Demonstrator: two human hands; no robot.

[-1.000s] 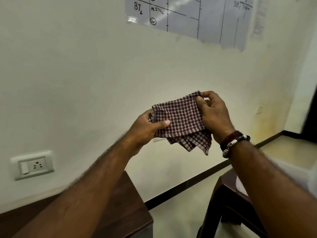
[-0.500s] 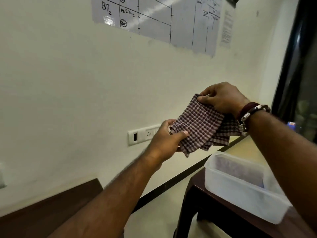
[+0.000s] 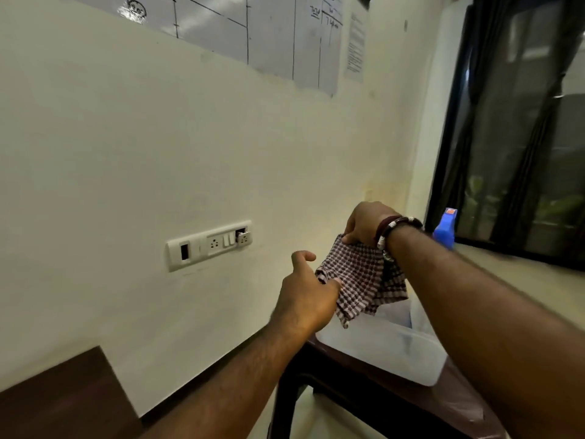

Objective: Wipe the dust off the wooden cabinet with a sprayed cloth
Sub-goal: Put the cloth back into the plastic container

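- Cloth (image 3: 357, 278): a checked, folded rag held in the air between both hands, above a clear plastic tub (image 3: 395, 353). It looks light, soft and floppy; the loose lower layers droop freely, so it should bunch or fold with little effort.
- Right hand (image 3: 367, 223) pinches the upper corner of the cloth from above, with bracelets (image 3: 397, 224) at the wrist. Left hand (image 3: 308, 296) grips the lower left edge with its fingers; the forefinger sticks out loose.
- Best hold, I judge, is a folded pad under a flat palm, since corners held alone let the rest dangle.
- Spray bottle (image 3: 445, 228), blue, stands on the sill (image 3: 522, 274) near the dark window (image 3: 519, 128), just beyond the right wrist. Whether the cloth is already damp cannot be told.
- Cabinet (image 3: 60, 397): a dark wooden corner shows at lower left, well apart from the cloth.
- Tub rests on a dark stool (image 3: 364, 391). Behind is a pale wall (image 3: 126, 153) with a switch plate (image 3: 209, 245) and a marked sheet (image 3: 269, 33).
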